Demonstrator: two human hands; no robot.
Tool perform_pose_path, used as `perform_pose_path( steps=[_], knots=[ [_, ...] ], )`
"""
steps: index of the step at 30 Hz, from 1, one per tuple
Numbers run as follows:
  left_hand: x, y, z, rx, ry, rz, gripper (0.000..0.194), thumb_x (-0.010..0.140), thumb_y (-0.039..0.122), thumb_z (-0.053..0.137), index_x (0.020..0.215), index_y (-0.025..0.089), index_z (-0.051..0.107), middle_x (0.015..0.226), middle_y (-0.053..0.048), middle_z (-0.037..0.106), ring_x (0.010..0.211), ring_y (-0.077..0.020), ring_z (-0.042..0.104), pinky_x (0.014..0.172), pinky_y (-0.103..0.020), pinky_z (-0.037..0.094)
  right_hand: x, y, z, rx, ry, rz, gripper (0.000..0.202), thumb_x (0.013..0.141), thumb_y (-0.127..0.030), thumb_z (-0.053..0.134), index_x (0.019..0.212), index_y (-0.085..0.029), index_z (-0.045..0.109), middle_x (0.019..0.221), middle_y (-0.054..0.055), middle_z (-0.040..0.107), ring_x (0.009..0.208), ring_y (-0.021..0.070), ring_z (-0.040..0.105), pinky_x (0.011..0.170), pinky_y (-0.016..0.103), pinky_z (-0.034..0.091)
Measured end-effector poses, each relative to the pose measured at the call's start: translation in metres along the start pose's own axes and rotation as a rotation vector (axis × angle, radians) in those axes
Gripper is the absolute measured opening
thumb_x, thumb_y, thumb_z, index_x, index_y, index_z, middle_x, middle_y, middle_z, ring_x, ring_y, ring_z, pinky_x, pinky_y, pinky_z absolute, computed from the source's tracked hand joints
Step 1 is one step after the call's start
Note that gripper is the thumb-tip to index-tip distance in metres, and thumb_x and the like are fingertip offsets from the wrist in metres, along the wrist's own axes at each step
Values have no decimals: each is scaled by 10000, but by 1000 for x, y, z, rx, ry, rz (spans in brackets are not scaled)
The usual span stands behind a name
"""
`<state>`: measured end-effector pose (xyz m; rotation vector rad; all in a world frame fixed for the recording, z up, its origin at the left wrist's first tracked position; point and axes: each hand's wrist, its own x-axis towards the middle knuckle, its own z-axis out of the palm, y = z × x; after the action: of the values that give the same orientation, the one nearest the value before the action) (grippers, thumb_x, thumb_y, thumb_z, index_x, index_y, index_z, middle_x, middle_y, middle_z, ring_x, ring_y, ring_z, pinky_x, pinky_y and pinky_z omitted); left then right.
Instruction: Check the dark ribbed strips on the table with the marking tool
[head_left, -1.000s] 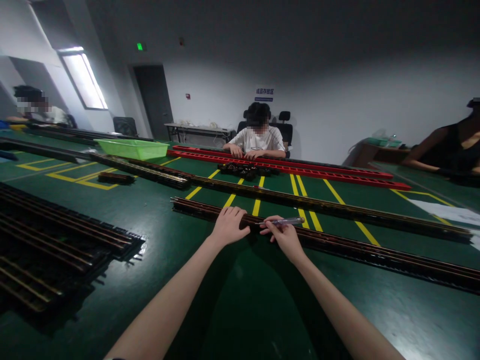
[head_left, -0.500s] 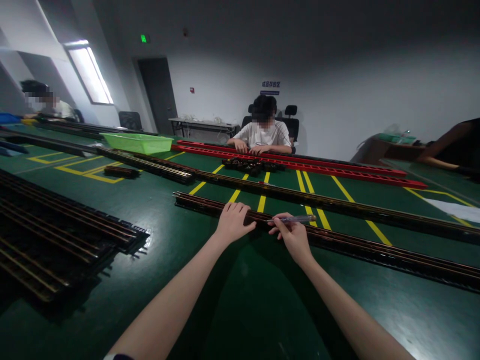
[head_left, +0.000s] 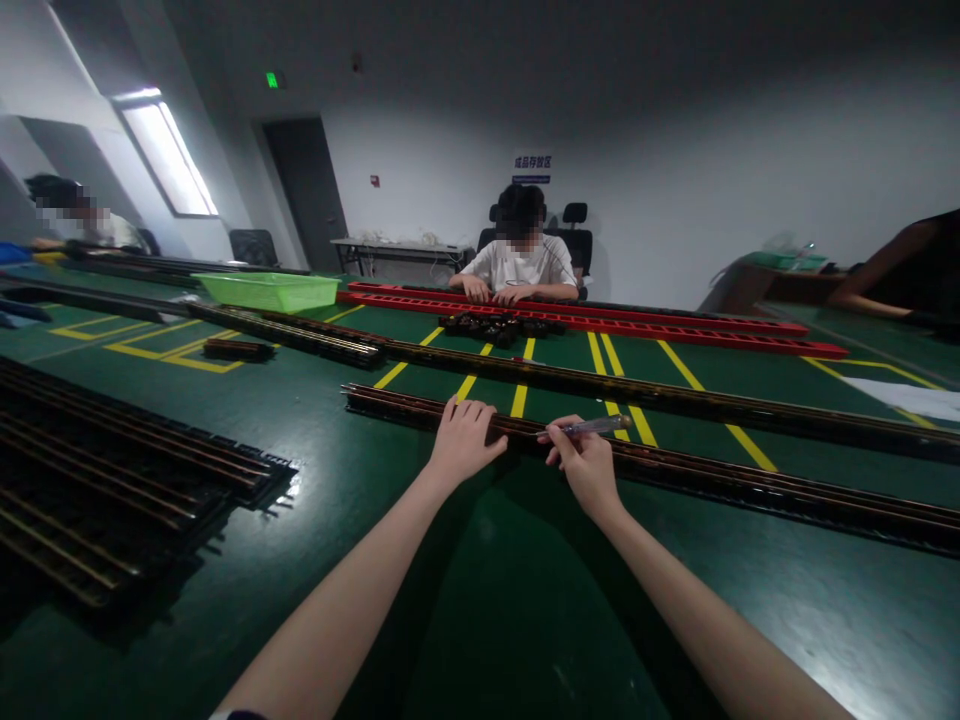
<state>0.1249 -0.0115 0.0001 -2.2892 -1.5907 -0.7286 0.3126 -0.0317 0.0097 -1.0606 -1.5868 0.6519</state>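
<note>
A long dark rail strip (head_left: 720,470) with thin copper-coloured lines crosses the green table in front of me. My left hand (head_left: 465,440) rests over the strip near its left end, thumb stretched out to the right and fingers across its far edge. Just to the right, my right hand (head_left: 585,462) grips a screwdriver (head_left: 596,426) with a clear handle. The handle points right, and its thin shaft reaches left over the strip. Whether the tip touches the strip is too small to tell.
Stacked dark strips (head_left: 112,470) lie at the left. Beyond my strip are another long strip (head_left: 675,402), a short piece (head_left: 238,349), a green tray (head_left: 270,292), red rails (head_left: 675,337) and a dark pile (head_left: 495,328). A person (head_left: 525,260) sits opposite.
The view has shifted slightly. My right hand and the screwdriver have tilted a little, with the handle end now higher. My left hand stays on the strip.
</note>
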Motion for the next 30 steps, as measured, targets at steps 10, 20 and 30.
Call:
perform_pose_path(
  steps=[10,20,30],
  knots=[
    [-1,1,0,7,15,-19,381,853,422,479,1103,159,593,1115,-90,639,1095,-250,539,1083,-479,288,0,-5,1,2,-60,-14,279,854,-446,528,775,-183,573,731,61,687,467,135,584,380,225,410],
    [-1,3,-4,-3,-6,28,340,882,338,447,1154,177,570,1157,-72,631,1132,-231,529,1103,-473,266,0,-5,1,-5,-58,-18,306,853,-472,520,777,-181,577,731,68,693,458,136,584,385,234,432],
    [-1,2,-3,1,-21,35,322,879,222,419,1163,177,565,1165,-73,626,1137,-227,525,1101,-473,274,1,-7,1,-8,-81,-19,340,848,-510,513,781,-186,589,778,80,703,463,139,585,388,246,439]
  ],
)
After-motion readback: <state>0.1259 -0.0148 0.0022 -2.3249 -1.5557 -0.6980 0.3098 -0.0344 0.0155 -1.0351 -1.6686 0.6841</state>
